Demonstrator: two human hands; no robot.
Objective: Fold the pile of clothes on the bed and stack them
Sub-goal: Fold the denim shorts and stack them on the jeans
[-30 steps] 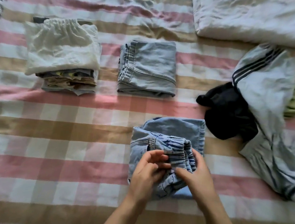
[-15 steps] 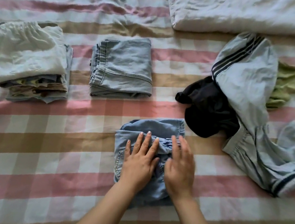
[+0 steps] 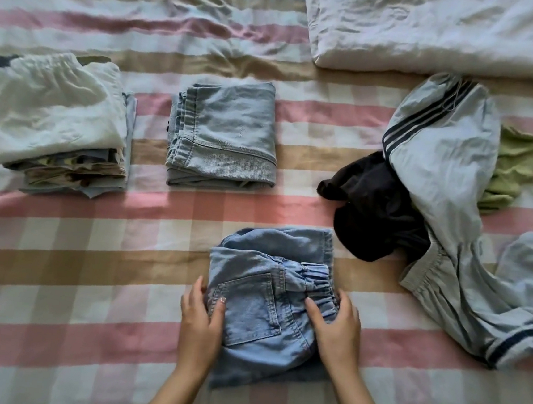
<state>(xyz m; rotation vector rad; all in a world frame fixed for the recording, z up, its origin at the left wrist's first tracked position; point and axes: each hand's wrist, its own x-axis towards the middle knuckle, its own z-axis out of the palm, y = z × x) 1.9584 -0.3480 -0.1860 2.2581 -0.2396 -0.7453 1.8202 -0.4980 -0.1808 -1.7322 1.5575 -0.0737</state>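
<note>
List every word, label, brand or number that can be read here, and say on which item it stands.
No readable text shows anywhere.
On the grey track pants: only dark stripes, no brand name.
On the near folded jeans: a plain back pocket, no tag visible.
On the patterned garment in the left stack: a print, but no letters can be told.

In lower centre of frame, folded denim jeans, back pocket up, gathered waistband toward right. In upper centre, second folded denim piece, lying flat. At upper left, stack of folded clothes topped by white garment. At right, unfolded: pale blue striped trousers draped over black garment, crumpled green garment at far edge.
</note>
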